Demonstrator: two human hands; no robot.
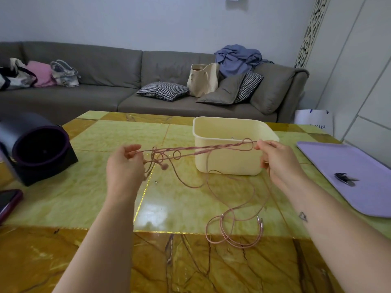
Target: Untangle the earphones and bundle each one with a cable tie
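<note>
Pink earphone cables point(203, 149), twisted together, stretch in the air between my hands above the table. My left hand point(124, 166) pinches one end, where loops and earbuds point(164, 166) dangle. My right hand point(277, 160) pinches the other end in front of the cream tub point(228, 166). The slack cable hangs down and coils on the table, with the jack plugs point(259, 221) lying near my right forearm. Dark cable ties point(343, 178) lie on the purple tray point(359, 199) at the right.
A yellow-green marble table point(84, 187) carries a black cylindrical device point(36, 149) at the left and a phone point(8, 203) at the left edge. Behind stands a grey sofa point(101, 85) with cushions and bags. A white bag point(315, 121) stands by the wall.
</note>
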